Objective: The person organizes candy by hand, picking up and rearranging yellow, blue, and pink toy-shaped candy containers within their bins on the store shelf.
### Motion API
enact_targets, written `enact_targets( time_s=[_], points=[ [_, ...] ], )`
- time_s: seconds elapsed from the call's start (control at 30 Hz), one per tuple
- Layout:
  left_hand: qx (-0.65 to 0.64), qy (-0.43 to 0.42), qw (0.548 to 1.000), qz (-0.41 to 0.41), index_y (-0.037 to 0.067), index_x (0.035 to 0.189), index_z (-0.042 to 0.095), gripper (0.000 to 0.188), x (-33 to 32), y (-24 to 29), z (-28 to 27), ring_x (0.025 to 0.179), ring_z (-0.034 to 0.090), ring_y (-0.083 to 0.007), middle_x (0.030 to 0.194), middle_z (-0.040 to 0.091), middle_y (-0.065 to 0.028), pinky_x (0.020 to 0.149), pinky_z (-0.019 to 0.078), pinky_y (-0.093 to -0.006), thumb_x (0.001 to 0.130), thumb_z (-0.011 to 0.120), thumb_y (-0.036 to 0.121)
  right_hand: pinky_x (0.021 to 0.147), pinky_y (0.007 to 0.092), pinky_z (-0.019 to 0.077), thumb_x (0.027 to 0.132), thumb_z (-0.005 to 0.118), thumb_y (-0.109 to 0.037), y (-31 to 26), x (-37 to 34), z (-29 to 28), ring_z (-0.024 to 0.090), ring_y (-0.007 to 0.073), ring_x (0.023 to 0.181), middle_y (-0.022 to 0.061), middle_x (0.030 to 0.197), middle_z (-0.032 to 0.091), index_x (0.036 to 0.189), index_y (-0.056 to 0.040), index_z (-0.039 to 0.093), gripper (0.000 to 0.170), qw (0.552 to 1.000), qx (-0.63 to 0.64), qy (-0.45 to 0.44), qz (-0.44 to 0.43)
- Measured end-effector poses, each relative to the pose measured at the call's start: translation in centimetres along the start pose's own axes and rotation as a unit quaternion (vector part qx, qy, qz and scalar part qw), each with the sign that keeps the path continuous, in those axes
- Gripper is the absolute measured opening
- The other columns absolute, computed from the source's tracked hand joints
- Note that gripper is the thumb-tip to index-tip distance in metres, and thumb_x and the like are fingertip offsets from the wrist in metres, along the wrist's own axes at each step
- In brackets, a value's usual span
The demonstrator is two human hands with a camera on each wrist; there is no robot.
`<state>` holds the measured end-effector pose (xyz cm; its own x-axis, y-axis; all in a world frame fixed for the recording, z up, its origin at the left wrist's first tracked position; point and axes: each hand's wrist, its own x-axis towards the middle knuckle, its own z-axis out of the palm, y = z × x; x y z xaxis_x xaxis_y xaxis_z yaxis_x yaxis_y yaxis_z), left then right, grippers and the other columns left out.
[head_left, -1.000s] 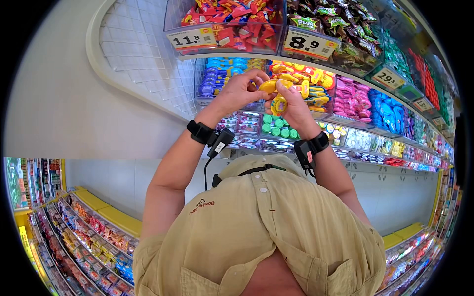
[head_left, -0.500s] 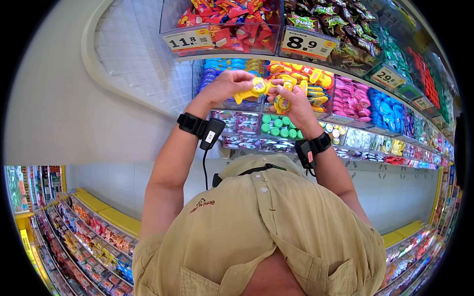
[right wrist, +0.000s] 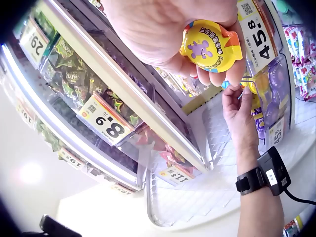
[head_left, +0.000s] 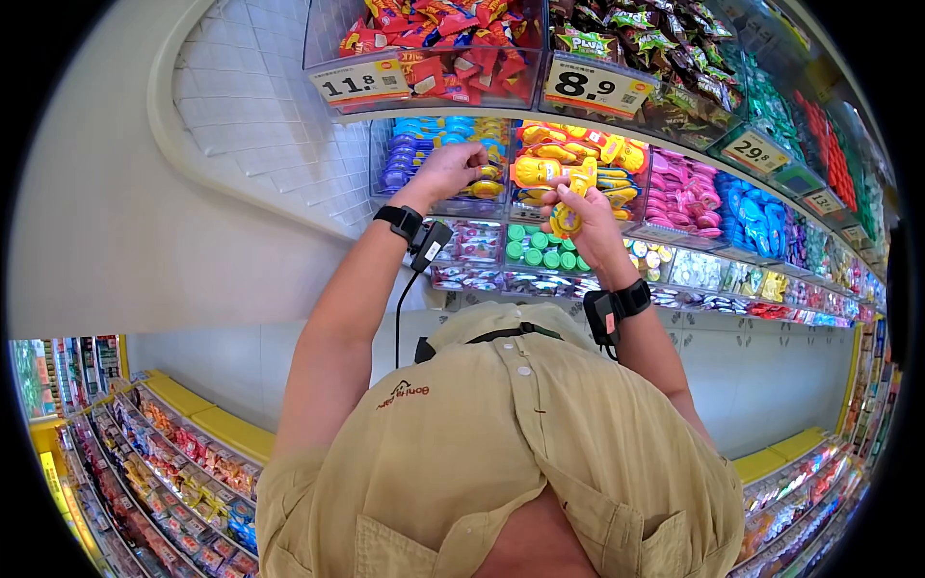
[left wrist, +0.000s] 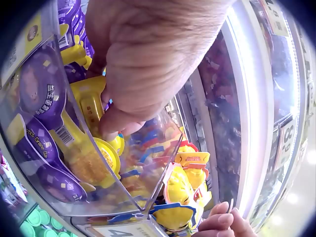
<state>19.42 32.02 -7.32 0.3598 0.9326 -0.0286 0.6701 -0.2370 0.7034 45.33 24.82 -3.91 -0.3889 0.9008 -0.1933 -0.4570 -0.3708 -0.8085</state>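
Left hand: A shopper's left hand point(head_left: 451, 176) reaches into a clear bin point(left wrist: 121, 211), thumb and fingers pinching the handle of a yellow pack point(left wrist: 90, 106) among purple packs point(left wrist: 44, 84)
Right hand: The right hand point(head_left: 590, 223), curled and gripping, holds a round-ended yellow pack with a purple cartoon animal point(right wrist: 210, 49) in front of the shelf, at the neighboring bin of yellow packs
Position of the yellow packs: One sits between the left fingers inside the bin, the other in the right palm with its printed face showing in the right wrist view
Neighboring bins: Pink packs point(head_left: 684, 193) and blue packs point(head_left: 753, 217) line the same row, while green round lids point(head_left: 544, 252) fill a bin on the row below
Upper shelf: Red-wrapped sweets point(head_left: 453, 48) sit behind a price card reading 11.8 point(head_left: 358, 85), beside dark-wrapped sweets point(head_left: 655, 39) marked 8.9 point(head_left: 597, 89)
Side surface: A pale mesh-patterned panel point(head_left: 260, 116) with a rounded rim stands beside the bins, on the shopper's left
Shopper: A tan button-front shirt point(head_left: 501, 414) fills the lower foreground, with a black camera strapped to the left wrist point(head_left: 431, 246) and another to the right point(head_left: 604, 316)
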Motion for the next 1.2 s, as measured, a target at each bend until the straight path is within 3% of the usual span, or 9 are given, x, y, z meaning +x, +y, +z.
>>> enact_targets(
  time_s=[0.2, 0.5, 0.6, 0.7, 0.83, 0.93, 1.1, 1.2],
  points=[
    [-0.094, 0.004, 0.996, 0.006, 0.003, 0.088, 0.055, 0.011, -0.1, -0.5, 0.3, 0.068, 0.052, -0.0107, 0.073, 0.055, -0.0019, 0.063, 0.045, -0.0247, 0.081, 0.064, 0.0, 0.065, 0.0325, 0.0551, 0.093, 0.054, -0.018, 0.5, 0.0, 0.2, 0.062, 0.0158, 0.081, 0.0072, 0.092, 0.061, 0.111, -0.0038, 0.053, 0.023, 1.0, 0.014, 0.002, 0.008],
    [0.079, 0.041, 0.996, 0.022, 0.003, 0.104, 0.062, 0.024, -0.2, -0.9, 0.9, 0.082, 0.061, -0.0132, 0.089, 0.064, -0.0067, 0.075, 0.0492, -0.0267, 0.082, 0.06, -0.004, 0.066, 0.0362, 0.0567, 0.094, 0.05, -0.021, 0.6, 0.1, 0.5, 0.064, 0.0189, 0.082, 0.0095, 0.091, 0.063, 0.109, -0.0024, 0.053, 0.024, 0.999, 0.048, -0.006, 0.014],
    [-0.081, 0.072, 0.994, -0.011, 0.003, 0.104, 0.062, 0.023, 0.1, -1.7, 1.2, 0.082, 0.06, -0.0127, 0.09, 0.064, -0.0054, 0.075, 0.0488, -0.0261, 0.082, 0.06, -0.003, 0.067, 0.0369, 0.0567, 0.094, 0.05, -0.02, 0.7, 0.0, 0.4, 0.064, 0.0195, 0.082, 0.01, 0.091, 0.063, 0.109, -0.0021, 0.053, 0.024, 0.999, 0.043, -0.004, 0.012],
    [-0.138, 0.049, 0.988, -0.052, 0.003, 0.103, 0.062, 0.022, -0.1, -1.3, 0.7, 0.082, 0.06, -0.0121, 0.09, 0.064, -0.0043, 0.075, 0.0488, -0.0257, 0.082, 0.061, -0.003, 0.068, 0.0377, 0.0564, 0.094, 0.049, -0.02, 0.9, 0.0, 0.4, 0.064, 0.02, 0.083, 0.0104, 0.092, 0.062, 0.109, -0.002, 0.052, 0.024, 0.999, 0.052, -0.009, 0.011],
    [-0.06, 0.037, 0.997, -0.029, 0.003, 0.103, 0.061, 0.023, -0.2, -1.4, 0.8, 0.081, 0.06, -0.0148, 0.089, 0.065, -0.0068, 0.074, 0.0484, -0.0267, 0.081, 0.06, -0.004, 0.072, 0.0394, 0.0557, 0.093, 0.046, -0.018, 1.1, 0.3, 0.3, 0.063, 0.0212, 0.085, 0.0118, 0.095, 0.061, 0.109, -0.002, 0.051, 0.023, 0.991, 0.125, -0.046, 0.016],
    [-0.013, 0.032, 0.999, -0.014, 0.003, 0.103, 0.061, 0.023, -0.3, -1.5, 1.1, 0.082, 0.061, -0.0184, 0.089, 0.065, -0.0096, 0.075, 0.0484, -0.0282, 0.081, 0.059, -0.004, 0.079, 0.0393, 0.0501, 0.095, 0.044, -0.018, 0.9, 0.2, 0.4, 0.057, 0.0229, 0.092, 0.0088, 0.099, 0.055, 0.11, -0.0029, 0.048, 0.022, 0.989, 0.131, -0.06, 0.027],
    [0.008, 0.046, 0.999, -0.009, 0.004, 0.102, 0.061, 0.02, -0.4, -1.2, 0.8, 0.084, 0.062, -0.0252, 0.091, 0.064, -0.0143, 0.076, 0.0486, -0.0321, 0.083, 0.056, -0.001, 0.078, 0.0405, 0.0526, 0.097, 0.041, -0.024, 1.3, 0.5, 0.2, 0.06, 0.0239, 0.093, 0.0125, 0.102, 0.058, 0.11, -0.0016, 0.05, 0.027, 0.989, 0.137, -0.055, 0.017],
    [0.047, 0.074, 0.995, 0.047, 0.003, 0.101, 0.062, 0.022, -0.9, -0.6, 1.0, 0.09, 0.06, -0.0296, 0.096, 0.064, -0.0157, 0.081, 0.0473, -0.0353, 0.081, 0.055, -0.001, 0.079, 0.0417, 0.053, 0.099, 0.038, -0.029, 1.4, 0.6, 0.2, 0.061, 0.0248, 0.097, 0.0145, 0.106, 0.059, 0.111, -0.0011, 0.05, 0.033, 0.992, 0.121, -0.032, 0.015]
  ],
)
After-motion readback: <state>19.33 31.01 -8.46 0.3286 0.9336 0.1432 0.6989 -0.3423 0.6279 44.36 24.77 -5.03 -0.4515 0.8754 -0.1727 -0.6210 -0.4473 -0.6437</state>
